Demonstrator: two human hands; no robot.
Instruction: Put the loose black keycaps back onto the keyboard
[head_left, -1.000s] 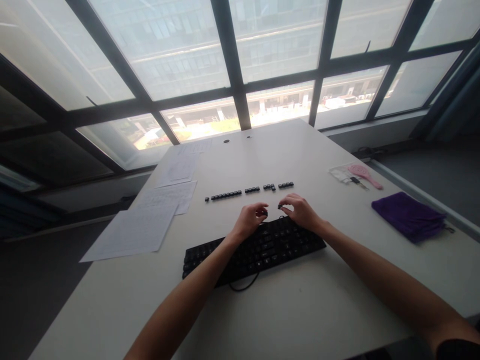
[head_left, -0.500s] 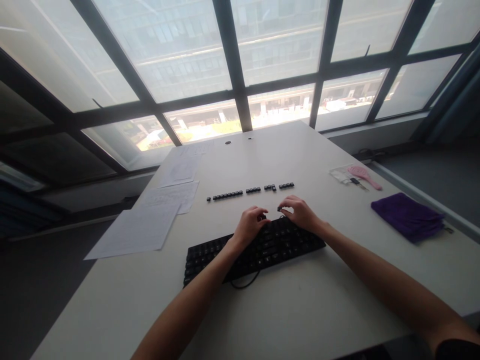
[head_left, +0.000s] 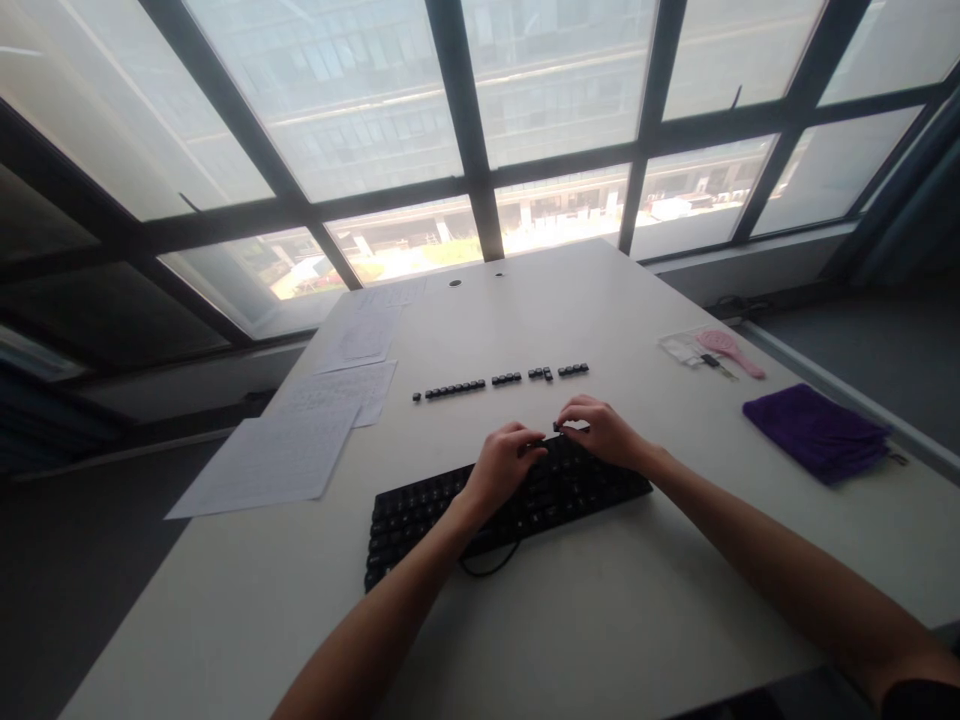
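A black keyboard (head_left: 420, 515) lies at a slant on the white desk, its cable (head_left: 491, 570) looping out at the near edge. Over its upper middle is my left hand (head_left: 510, 462), thumb and fingers drawn together near the top key row. Whatever it pinches, if anything, is too small and dark to make out. My right hand (head_left: 600, 432) hovers at the keyboard's far right edge, pinching a small black keycap (head_left: 557, 427) between thumb and forefinger. Beyond both hands, black keycaps (head_left: 455, 390) stand in a broken row of several groups.
Printed paper sheets (head_left: 262, 460) overlap along the desk's left side. To the right lie a folded purple cloth (head_left: 814, 430), a pink hairbrush (head_left: 727, 350), a clear plastic bag (head_left: 681, 347) and a small dark tool (head_left: 712, 362). Large windows rise behind the desk (head_left: 540, 310).
My left hand has moved slightly right, its fingertips coming closer to the right hand. The right hand has shifted a little, still pinching the keycap. The keycap row is unchanged.
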